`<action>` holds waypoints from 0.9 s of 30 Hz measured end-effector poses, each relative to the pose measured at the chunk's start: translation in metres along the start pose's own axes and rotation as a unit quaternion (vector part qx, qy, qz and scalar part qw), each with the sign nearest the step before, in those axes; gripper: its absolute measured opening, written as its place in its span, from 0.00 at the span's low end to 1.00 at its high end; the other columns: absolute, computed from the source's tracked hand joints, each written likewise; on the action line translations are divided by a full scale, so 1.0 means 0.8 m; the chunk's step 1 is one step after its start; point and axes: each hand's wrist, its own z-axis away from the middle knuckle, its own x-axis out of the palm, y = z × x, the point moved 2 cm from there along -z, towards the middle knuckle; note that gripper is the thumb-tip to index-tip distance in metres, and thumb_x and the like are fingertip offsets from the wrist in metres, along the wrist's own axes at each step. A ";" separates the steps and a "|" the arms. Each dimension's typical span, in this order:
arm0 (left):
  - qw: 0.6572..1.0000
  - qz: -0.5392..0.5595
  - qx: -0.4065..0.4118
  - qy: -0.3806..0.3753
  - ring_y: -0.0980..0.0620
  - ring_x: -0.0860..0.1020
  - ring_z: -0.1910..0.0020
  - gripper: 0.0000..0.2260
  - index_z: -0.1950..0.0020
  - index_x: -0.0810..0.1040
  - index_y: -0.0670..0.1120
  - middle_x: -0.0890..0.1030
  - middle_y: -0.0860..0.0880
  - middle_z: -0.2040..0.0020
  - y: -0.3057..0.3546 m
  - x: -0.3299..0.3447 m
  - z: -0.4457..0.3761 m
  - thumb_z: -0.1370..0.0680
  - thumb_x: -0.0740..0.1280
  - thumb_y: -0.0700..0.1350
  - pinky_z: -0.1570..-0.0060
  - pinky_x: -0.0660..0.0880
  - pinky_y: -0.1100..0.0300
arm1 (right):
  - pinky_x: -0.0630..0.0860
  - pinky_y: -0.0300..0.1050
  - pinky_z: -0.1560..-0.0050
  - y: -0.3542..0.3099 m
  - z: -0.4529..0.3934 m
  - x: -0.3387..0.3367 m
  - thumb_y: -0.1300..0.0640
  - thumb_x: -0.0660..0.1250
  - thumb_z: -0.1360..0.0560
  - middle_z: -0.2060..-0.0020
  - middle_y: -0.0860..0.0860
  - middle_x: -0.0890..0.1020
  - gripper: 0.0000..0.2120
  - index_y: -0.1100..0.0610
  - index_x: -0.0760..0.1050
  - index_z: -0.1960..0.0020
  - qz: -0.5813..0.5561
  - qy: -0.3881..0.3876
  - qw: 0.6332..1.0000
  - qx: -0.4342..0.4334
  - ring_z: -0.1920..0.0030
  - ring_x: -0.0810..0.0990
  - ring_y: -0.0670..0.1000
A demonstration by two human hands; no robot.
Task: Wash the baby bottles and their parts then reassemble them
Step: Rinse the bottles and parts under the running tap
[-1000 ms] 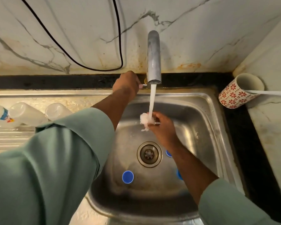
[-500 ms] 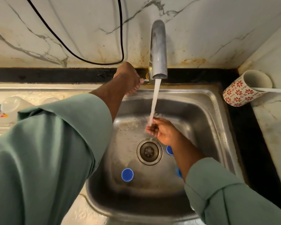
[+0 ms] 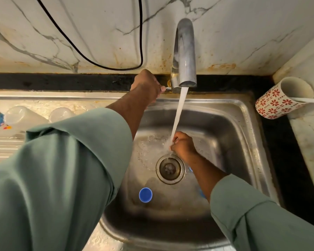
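Hands: left grips one tap handle, right curled under water, contents unclear.

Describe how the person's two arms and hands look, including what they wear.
Both arms wear loose sage-green sleeves pushed up, leaving the forearms bare. The left sleeve is wide and folded; the right sleeve ends similarly. The left hand and right hand are bare, without gloves, rings or a watch visible.

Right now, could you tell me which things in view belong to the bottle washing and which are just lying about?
Job: tap, left hand on its handle, right hand under the water, blue cap, clear bottles, sink.
Lying about: patterned mug, black cable.
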 end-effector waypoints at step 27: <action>0.997 -0.034 -0.001 -0.071 0.52 0.76 0.63 0.03 0.52 0.75 0.44 0.77 0.49 0.59 0.002 -0.006 0.002 0.19 0.63 0.39 0.62 0.81 0.48 | 0.77 0.47 0.50 -0.012 -0.001 0.016 0.57 0.69 0.25 0.49 0.55 0.78 0.05 0.57 0.77 0.51 0.138 0.022 0.982 -0.128 0.51 0.80 0.56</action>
